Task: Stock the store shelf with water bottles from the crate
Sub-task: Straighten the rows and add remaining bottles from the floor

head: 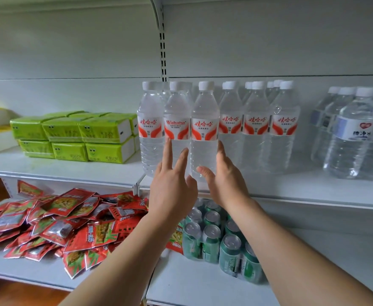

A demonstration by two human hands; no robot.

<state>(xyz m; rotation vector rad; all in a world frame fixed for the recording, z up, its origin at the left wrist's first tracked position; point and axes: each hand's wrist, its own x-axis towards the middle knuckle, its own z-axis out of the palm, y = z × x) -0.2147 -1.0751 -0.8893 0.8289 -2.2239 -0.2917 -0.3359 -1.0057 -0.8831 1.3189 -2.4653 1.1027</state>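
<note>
Six red-labelled water bottles front the row on the upper shelf, more behind them. I have both grips loose and holding nothing: the left hand with straight fingers reaching up to the second bottle, the right hand flat along the side of the third. I'd judge each bottle full, so fairly heavy, with thin ribbed walls that give under a squeeze and smooth plastic. Best held around the label band, upright. No crate is in view.
</note>
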